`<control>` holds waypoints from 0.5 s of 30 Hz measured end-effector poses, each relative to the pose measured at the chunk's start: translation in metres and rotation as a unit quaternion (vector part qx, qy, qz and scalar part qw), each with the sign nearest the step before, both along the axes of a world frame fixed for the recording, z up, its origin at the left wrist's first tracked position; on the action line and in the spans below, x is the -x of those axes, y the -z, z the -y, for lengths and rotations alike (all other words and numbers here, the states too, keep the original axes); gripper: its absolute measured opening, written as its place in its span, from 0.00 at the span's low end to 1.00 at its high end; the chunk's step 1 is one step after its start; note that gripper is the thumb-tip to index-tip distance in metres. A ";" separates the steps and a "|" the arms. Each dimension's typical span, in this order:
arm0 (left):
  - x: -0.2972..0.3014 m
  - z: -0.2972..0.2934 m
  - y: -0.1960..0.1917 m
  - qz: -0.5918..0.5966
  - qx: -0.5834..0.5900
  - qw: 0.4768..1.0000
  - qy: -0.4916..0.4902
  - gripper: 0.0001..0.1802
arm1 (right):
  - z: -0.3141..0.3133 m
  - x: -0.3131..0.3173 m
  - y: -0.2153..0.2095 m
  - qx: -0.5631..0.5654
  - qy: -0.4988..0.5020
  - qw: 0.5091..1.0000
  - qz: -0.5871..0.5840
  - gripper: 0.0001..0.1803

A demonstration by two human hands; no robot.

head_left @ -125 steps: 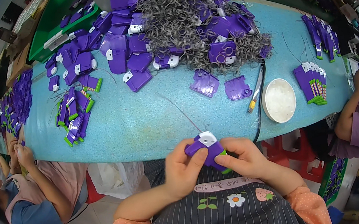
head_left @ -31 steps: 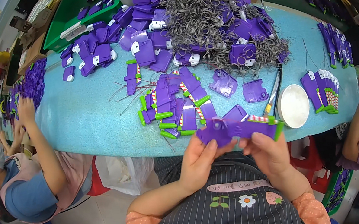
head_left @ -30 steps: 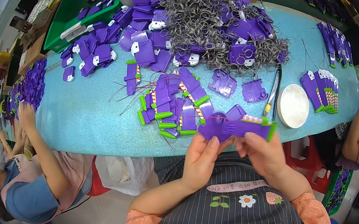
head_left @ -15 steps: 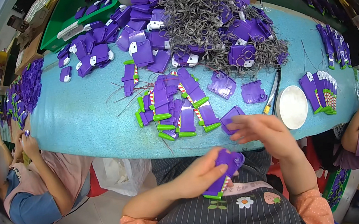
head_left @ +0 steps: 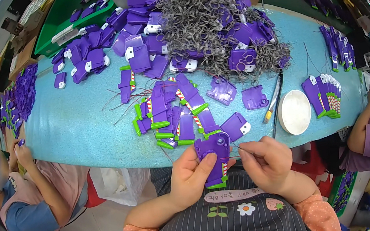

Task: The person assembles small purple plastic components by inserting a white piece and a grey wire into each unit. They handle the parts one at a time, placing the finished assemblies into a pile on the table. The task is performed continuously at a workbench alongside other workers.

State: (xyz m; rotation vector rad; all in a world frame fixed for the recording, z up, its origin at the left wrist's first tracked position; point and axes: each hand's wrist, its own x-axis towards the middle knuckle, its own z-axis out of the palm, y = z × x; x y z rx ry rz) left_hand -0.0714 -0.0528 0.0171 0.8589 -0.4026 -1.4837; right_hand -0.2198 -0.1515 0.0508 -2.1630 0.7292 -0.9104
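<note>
My left hand [head_left: 186,179] is closed around a purple plastic shell [head_left: 211,146], holding it over the table's near edge. The shell shows its hollow inside, with a striped strip and green edging at the lower end. Close to its right side, my right hand [head_left: 272,162] pinches a thin wire [head_left: 235,146] between thumb and forefinger; the wire's far end is hard to make out. Just beyond lies a purple shell with a white end [head_left: 236,126], beside a heap of purple pieces with green tips [head_left: 159,104] and trailing thin wires.
Grey ring-like coils [head_left: 201,21] lie tangled over purple shells at the back. A white bowl [head_left: 295,112], a yellow-handled cutter knife [head_left: 271,109] and fanned purple pieces [head_left: 314,94] are on the right. A green bin [head_left: 50,46] stands far left. Co-workers sit on both sides.
My left hand has raised and turned the shell upright, its inside now showing. My right hand has come down beside it with the thin wire, leaving the white-ended shell on the table uncovered.
</note>
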 end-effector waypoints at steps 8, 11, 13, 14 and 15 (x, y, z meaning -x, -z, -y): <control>0.017 -0.009 -0.002 0.086 0.026 0.996 -0.014 0.16 | -0.001 -0.004 0.015 0.098 0.033 0.995 -0.004 0.10; 0.016 -0.011 0.001 0.099 0.025 0.995 0.006 0.16 | 0.001 -0.003 0.016 0.075 0.030 0.997 -0.014 0.08; 0.016 -0.011 0.002 0.102 0.032 0.994 0.016 0.16 | 0.003 0.000 0.016 0.051 0.017 0.998 -0.021 0.08; 0.016 -0.011 0.003 0.102 0.037 0.994 0.019 0.17 | 0.005 0.002 0.014 0.033 0.009 0.999 -0.023 0.08; 0.016 -0.010 0.003 0.102 0.042 0.994 0.023 0.17 | 0.006 0.003 0.013 0.015 0.001 1.000 -0.025 0.08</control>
